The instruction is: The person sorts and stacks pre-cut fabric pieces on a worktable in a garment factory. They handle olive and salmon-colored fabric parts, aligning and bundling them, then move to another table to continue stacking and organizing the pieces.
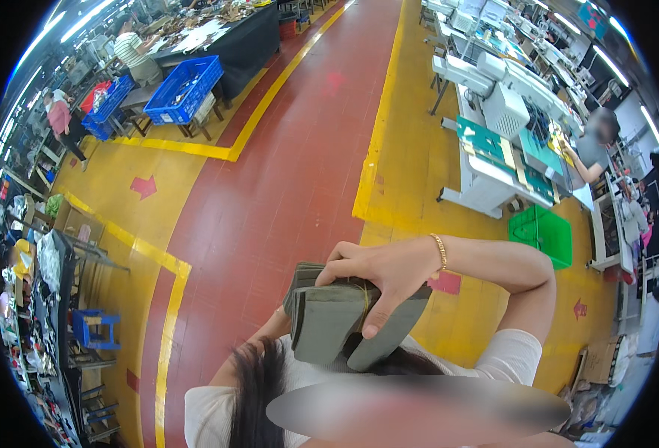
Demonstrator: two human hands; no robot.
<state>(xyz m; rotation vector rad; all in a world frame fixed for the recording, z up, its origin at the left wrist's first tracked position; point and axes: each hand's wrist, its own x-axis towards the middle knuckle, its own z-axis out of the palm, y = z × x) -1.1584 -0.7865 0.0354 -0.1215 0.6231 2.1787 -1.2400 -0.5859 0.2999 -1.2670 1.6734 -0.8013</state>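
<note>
Keep your right hand (389,272) clamped over the top of the bundle of grey-green flat pieces (344,317) so the stack stays square; that grip looks the one thing stopping the loose layers from fanning out. The fingers curl closed across the bundle's upper edge, thumb pressed down its near face, beside the yellow band around it. Your left hand (276,322) is mostly hidden behind the stack, so whether it grips cannot be told. The bundle sits close to your chest, above the red floor lane (285,172).
</note>
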